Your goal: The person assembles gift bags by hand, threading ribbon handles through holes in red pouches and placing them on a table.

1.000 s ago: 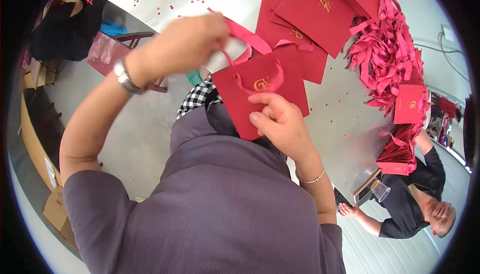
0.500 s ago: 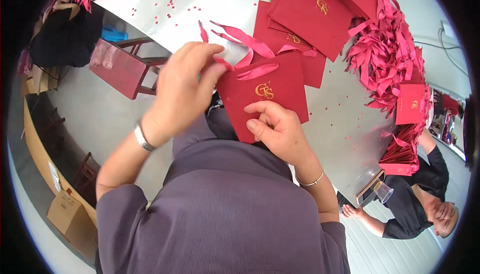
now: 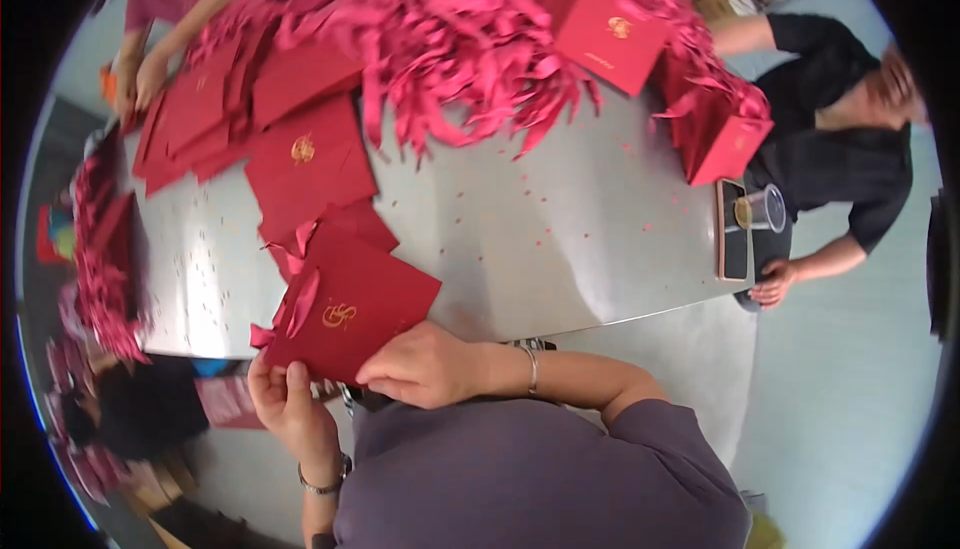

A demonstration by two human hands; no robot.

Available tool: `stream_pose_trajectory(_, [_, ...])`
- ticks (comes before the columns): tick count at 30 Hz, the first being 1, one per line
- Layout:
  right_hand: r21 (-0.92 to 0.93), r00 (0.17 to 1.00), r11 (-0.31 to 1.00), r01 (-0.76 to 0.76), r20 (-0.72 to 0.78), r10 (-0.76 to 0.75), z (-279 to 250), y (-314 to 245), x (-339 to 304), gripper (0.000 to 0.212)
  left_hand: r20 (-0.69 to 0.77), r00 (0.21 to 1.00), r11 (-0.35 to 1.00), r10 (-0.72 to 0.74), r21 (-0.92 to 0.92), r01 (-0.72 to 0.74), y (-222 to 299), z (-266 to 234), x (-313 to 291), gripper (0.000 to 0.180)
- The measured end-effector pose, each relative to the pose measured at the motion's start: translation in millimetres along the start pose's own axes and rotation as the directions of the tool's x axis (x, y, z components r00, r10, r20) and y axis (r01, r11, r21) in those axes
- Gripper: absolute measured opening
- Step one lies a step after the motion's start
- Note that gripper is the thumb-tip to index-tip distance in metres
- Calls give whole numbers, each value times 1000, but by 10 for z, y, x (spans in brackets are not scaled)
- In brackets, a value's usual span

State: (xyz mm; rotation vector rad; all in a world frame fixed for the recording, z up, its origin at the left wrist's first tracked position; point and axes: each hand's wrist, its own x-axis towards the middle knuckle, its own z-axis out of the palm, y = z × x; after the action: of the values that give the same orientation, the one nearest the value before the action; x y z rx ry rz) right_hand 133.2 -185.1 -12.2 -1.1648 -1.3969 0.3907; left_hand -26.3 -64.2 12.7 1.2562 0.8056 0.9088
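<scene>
A red paper gift bag (image 3: 385, 284) with a gold emblem is tilted in front of me at the table's near edge. Pink ribbon (image 3: 303, 301) runs along its left side. My left hand (image 3: 292, 411) pinches the bag's lower left corner between thumb and fingers, close to a ribbon end. With fingers closed, my right hand (image 3: 430, 367) grips the bag's lower edge. Just beyond lie more flat red bags (image 3: 312, 174), partly covered by the one I hold.
A heap of pink-ribboned bags (image 3: 450, 59) spans the table's (image 3: 500, 279) far side. At right are upright red bags (image 3: 725, 149), a phone (image 3: 733, 229) and a plastic cup (image 3: 766, 209). One person (image 3: 830, 139) sits right; another person's hands (image 3: 140, 84) touch bags at far left.
The view has swung right. The held bag is turned, its ribbon now at the left. My left hand has gone from the ribbon to the bag's corner; my right has closed on its lower edge.
</scene>
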Motion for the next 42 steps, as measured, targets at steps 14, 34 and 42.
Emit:
stream_pose_trajectory(14, [-528,631,572,-627,-775,-23,-2234,5,-571,42,737,657,964,158,29,-264,295,3753,1582,41])
stream_pose_trajectory(34, [-317,475,667,-674,-877,64,-3647,1283,348,68,780,624,994,-52,-18,105,-727,4644,2139,97])
stream_pose_trajectory(42, [-592,613,166,-789,-778,137,-3295,1190,72,65,830,548,419,106,462,-781,-765,3975,1616,98])
